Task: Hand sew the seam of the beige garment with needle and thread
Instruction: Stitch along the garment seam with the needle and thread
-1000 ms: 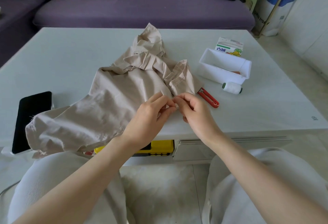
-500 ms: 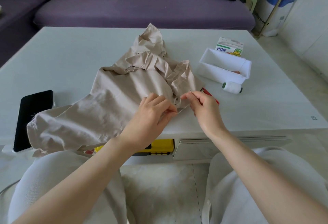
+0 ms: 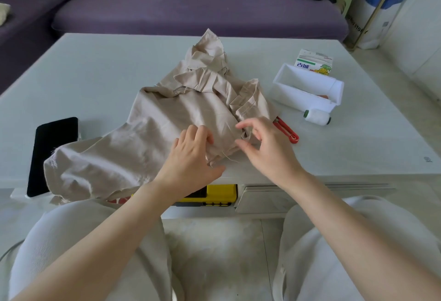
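Landmark: white box, open-topped, standing on the bench.
Beige garment: lies crumpled on the bench, just left of the white box. One stitched hem is turned up on the side nearest the box, and the far end hangs over the near bench edge, well left of the box.
Left hand: rests on the garment, left of the white box and nearer the person. Grip: fingers curled into a bunched fold of cloth, thumb stretched along the garment's near edge.
Right hand: hovers over the garment's corner, in front of the white box. Grip: open, forefinger and thumb curved and apart, with nothing visible between them.
Thread strand: a short pale strand trails from the garment's near edge, between the two hands, left of the box and nearer the person.
Thread spool: white, on its side, just in front of the white box.
Red snips: flat on the bench, in front of the white box, beside the right hand.
Carton: directly behind the white box, touching it.
Phone: dark, face up, well left of the white box, beyond the garment.
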A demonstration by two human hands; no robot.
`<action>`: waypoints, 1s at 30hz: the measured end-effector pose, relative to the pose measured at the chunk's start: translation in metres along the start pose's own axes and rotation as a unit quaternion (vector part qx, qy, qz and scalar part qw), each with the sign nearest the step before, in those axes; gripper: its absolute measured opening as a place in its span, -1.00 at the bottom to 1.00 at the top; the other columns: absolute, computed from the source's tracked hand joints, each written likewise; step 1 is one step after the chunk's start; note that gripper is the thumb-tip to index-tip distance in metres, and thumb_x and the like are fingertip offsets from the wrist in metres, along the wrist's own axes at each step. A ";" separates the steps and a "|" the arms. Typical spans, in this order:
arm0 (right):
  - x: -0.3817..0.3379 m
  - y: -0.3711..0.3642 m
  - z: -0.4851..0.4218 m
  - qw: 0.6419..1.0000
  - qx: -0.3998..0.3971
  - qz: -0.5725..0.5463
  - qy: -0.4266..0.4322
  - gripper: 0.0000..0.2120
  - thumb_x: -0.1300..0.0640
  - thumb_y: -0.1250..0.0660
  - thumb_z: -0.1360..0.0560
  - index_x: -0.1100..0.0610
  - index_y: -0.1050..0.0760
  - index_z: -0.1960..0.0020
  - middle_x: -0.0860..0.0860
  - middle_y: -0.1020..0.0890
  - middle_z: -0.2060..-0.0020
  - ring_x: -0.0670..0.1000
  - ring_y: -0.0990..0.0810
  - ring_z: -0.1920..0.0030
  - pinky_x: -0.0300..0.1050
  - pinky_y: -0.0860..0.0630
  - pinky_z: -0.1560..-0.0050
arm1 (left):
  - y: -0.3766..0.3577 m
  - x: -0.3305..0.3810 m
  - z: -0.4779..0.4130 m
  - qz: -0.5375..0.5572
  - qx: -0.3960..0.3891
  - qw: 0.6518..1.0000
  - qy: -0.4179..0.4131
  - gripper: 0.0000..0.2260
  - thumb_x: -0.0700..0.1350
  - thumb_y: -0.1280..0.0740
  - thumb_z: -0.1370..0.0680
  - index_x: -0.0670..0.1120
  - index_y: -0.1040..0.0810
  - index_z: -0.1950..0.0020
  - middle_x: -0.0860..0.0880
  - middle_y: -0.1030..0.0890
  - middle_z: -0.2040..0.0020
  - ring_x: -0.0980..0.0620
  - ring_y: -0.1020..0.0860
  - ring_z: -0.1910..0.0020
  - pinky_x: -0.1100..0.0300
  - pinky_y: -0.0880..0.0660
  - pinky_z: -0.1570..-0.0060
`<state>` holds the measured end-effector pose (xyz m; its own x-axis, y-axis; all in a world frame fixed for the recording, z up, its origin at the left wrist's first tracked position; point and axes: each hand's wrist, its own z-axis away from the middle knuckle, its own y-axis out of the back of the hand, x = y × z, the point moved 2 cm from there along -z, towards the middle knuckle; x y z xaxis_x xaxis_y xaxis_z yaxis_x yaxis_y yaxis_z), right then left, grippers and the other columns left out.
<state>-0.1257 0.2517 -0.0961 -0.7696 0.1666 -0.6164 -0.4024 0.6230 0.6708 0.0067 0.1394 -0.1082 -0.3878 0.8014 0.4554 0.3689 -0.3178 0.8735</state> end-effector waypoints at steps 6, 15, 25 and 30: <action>0.008 -0.015 0.002 0.991 -0.124 0.054 0.005 -0.68 0.35 -0.36 -0.39 0.09 -0.55 -0.09 -0.19 -0.40 0.12 -0.06 -0.52 0.10 -0.04 -0.52 0.09 | -0.008 -0.005 0.000 -0.037 -0.010 0.999 0.035 -0.58 0.04 -0.43 -0.37 -0.05 -0.23 0.02 0.02 -0.29 0.02 0.01 -0.26 0.04 0.19 -0.22 -0.02; 0.011 0.000 -0.004 1.000 0.006 0.002 -0.008 -0.87 0.32 -0.38 -0.44 0.13 -0.63 0.10 -0.23 -0.51 0.26 -0.33 -0.47 0.25 -0.52 -0.33 0.18 | -0.004 -0.002 -0.005 0.075 0.086 0.993 -0.010 -0.71 -0.45 -0.20 -0.34 -0.08 -0.23 0.19 0.08 -0.30 0.29 0.05 -0.25 0.32 0.17 -0.21 0.27; 0.009 0.007 -0.009 0.943 -0.123 -0.179 -0.251 -0.75 0.15 -0.29 -0.55 0.03 -0.51 -0.22 -0.19 -0.36 0.38 -0.24 -0.37 0.32 -0.27 -0.36 0.06 | -0.005 -0.004 -0.001 0.067 0.093 0.993 -0.035 -0.88 -0.31 -0.37 -0.47 -0.14 -0.53 0.05 0.11 -0.40 0.22 0.11 -0.34 0.31 0.33 -0.23 0.25; 0.007 0.007 -0.009 0.951 -0.123 -0.176 -0.224 -0.63 0.21 -0.04 -0.65 0.12 -0.34 -0.43 -0.15 -0.50 -0.16 -0.29 -0.38 -0.10 -0.34 -0.29 -0.17 | -0.003 -0.006 0.000 0.027 0.115 0.992 -0.053 -0.92 -0.15 -0.42 -0.48 -0.11 -0.58 0.06 0.11 -0.40 0.23 0.16 -0.32 0.32 0.22 -0.28 0.16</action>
<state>-0.1383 0.2506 -0.0923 -0.2998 0.3232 -0.8976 -0.7419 0.5125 0.4323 0.0080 0.1358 -0.1138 -0.2762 0.8383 0.4701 0.5740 -0.2484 0.7803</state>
